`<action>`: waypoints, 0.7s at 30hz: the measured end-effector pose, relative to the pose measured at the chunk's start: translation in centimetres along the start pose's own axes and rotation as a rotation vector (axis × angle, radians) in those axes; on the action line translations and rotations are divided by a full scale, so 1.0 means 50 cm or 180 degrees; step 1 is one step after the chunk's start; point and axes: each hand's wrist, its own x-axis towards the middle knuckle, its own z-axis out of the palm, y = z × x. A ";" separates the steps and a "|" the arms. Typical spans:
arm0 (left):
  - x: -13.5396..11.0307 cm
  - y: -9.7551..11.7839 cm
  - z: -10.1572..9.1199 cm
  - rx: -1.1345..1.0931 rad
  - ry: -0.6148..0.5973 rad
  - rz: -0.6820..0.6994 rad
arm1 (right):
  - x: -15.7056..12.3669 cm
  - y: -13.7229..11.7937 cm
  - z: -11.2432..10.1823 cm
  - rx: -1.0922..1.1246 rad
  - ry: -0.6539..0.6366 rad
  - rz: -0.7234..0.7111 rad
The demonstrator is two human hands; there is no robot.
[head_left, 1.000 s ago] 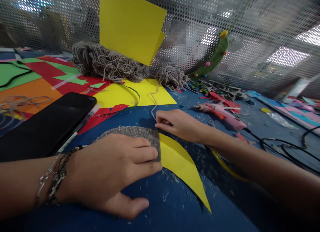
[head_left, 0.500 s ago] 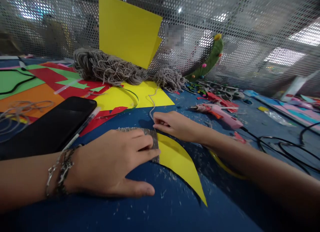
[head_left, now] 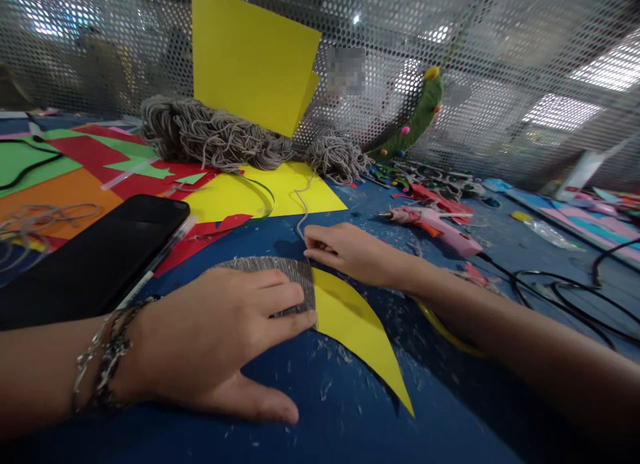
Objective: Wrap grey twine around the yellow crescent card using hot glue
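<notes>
A yellow paper crescent [head_left: 357,324] lies on the blue table, its left part covered with close rows of grey yarn [head_left: 300,274]. My left hand [head_left: 235,324] rests flat over the wrapped part, fingers stretched and thumb apart on the table side. Just above the edge of the wrapping, my right hand [head_left: 333,245] is closed in a pinch on a loose strand of yarn [head_left: 301,217]. That strand runs back toward a small grey yarn heap [head_left: 337,157]. The left end of the crescent is hidden under my left hand.
A pink hot glue gun [head_left: 435,229] lies right of my right hand, its black cord [head_left: 545,291] coiled further right. At left are a black phone [head_left: 110,251] and coloured paper [head_left: 80,191]. A large yarn skein [head_left: 210,134] sits before the perforated metal screen [head_left: 390,24].
My left hand has slid slightly left and toward me, baring more of the yarn rows. My right hand keeps its pinch on the strand, nearly in place.
</notes>
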 end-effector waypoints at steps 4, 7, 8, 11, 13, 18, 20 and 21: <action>-0.001 0.003 -0.005 0.0005 0.0009 0.0026 | -0.001 0.000 0.001 0.0013 0.0023 0.0006; -0.002 0.006 -0.009 0.0078 -0.0049 -0.0004 | -0.001 0.002 0.002 0.0030 0.0050 -0.0017; -0.003 0.006 -0.011 0.0104 -0.0060 -0.0004 | -0.001 0.002 0.003 0.0035 0.0061 -0.0031; -0.007 0.008 -0.018 0.0136 -0.0101 0.0014 | 0.000 0.003 0.004 0.0040 0.0110 -0.0104; -0.009 0.006 -0.026 -0.0005 -0.0125 -0.0030 | 0.000 0.004 0.006 0.0029 0.0177 -0.0152; -0.002 -0.017 -0.056 -0.1409 0.0145 -0.0891 | -0.001 0.006 0.010 0.0022 0.0394 -0.0262; 0.004 -0.028 -0.065 -0.1525 0.0329 -0.1068 | -0.001 0.006 0.006 0.0067 0.0470 -0.0294; 0.006 -0.033 -0.068 -0.1461 0.0359 -0.1088 | -0.002 0.006 0.003 0.0089 0.0521 -0.0289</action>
